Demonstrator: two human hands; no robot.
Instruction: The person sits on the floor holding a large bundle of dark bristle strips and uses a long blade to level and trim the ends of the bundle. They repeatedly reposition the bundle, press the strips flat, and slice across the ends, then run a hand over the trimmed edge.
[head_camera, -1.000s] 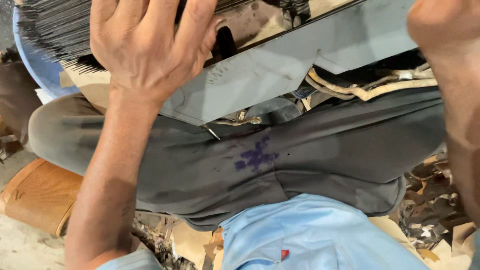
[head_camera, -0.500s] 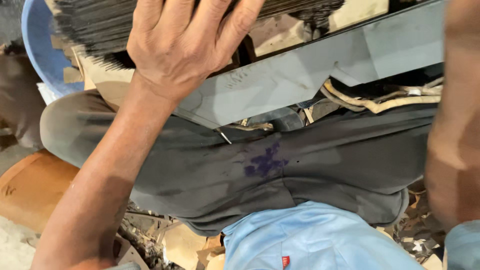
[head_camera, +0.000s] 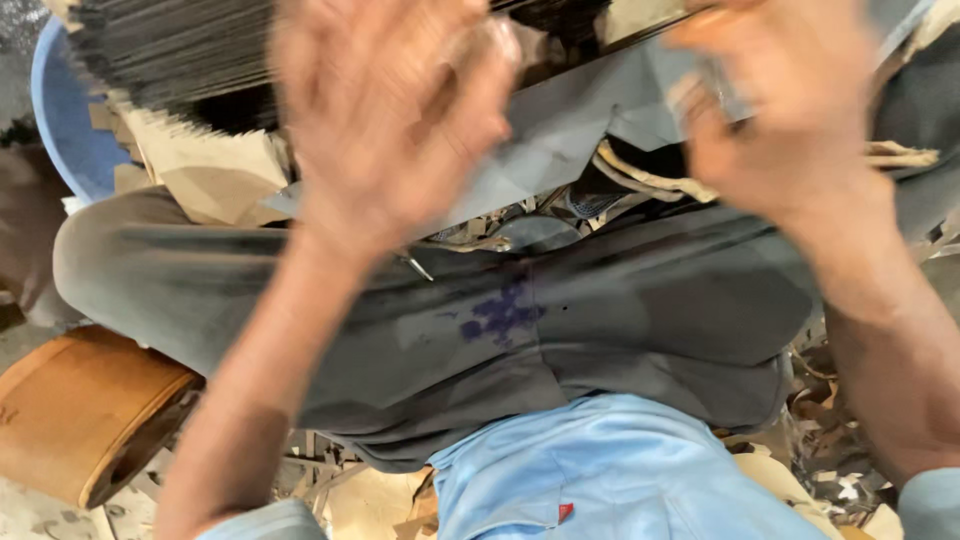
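Observation:
My left hand hovers, blurred by motion, with fingers spread over a grey cardboard sheet that lies across my lap. It holds nothing that I can see. My right hand is also blurred and sits over the right end of the same sheet; whether its fingers grip the sheet I cannot tell. A thick stack of dark thin sheets lies at the top left, just beyond my left hand.
My legs in grey trousers with a purple stain stretch across the middle, above my light blue shirt. A blue tub stands at far left and a brown round block at lower left. Cardboard scraps litter the floor.
My left hand has lifted off the stack and moved right. My right hand has come in from the right edge, over the grey sheet. Both are now blurred by motion.

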